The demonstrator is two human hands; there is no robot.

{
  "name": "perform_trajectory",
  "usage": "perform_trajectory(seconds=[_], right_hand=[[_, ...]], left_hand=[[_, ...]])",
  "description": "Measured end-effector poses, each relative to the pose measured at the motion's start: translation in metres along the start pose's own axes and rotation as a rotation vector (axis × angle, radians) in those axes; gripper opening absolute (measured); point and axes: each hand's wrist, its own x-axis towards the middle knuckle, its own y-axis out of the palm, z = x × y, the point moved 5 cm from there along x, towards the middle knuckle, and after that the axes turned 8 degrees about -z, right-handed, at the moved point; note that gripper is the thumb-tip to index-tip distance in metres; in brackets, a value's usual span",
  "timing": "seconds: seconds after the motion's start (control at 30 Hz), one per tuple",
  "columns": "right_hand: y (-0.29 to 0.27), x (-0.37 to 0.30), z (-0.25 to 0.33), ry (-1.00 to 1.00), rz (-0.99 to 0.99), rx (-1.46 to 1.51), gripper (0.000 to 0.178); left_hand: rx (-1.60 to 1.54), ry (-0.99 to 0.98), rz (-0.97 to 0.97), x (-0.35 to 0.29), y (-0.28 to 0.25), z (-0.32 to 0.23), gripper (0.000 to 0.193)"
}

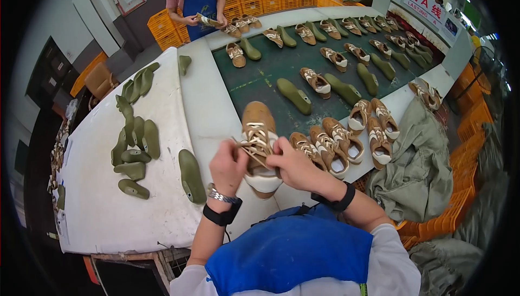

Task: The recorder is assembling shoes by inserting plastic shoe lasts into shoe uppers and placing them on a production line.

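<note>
A brown-and-white sneaker (258,116) stands in front of me on the pale table edge, its toe pointing away. Its beige shoelaces (254,148) lie crossed and loose over the tongue. My left hand (228,167) pinches a lace at the shoe's left side. From the right, my right hand (292,161) grips a lace close to the shoe's opening. Just right of that hand, several like sneakers (338,149) are grouped along the edge. Left of my left hand lies a single green shoe last (190,175).
Green lasts (135,133) are scattered over a white-covered table (89,187) at left. Ahead, a dark green conveyor (246,87) carries rows of sneakers and lasts. Across it a person in a blue apron (199,3) holds a shoe. Orange crates (428,214) and a grey-green sack (417,160) stand at right.
</note>
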Motion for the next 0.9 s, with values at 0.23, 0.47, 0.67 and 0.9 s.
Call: perform_trajectory(seconds=[0.23, 0.47, 0.67, 0.9], right_hand=[[-0.021, -0.010, -0.007, 0.033, -0.264, 0.186, 0.023], [-0.034, -0.009, -0.038, 0.187, -0.454, 0.243, 0.028], [-0.013, 0.002, -0.043, 0.075, -0.338, 0.298, 0.021], [0.047, -0.010, 0.004, -0.014, 0.266, 0.007, 0.027]], left_hand=[[-0.058, 0.447, 0.140, -0.011, 0.012, -0.047, 0.021], [-0.243, 0.613, 0.441, -0.019, 0.008, -0.058, 0.019], [-0.260, 0.358, 0.349, -0.012, 0.006, -0.023, 0.021], [-0.047, 0.111, 0.124, -0.021, 0.016, 0.048, 0.035]])
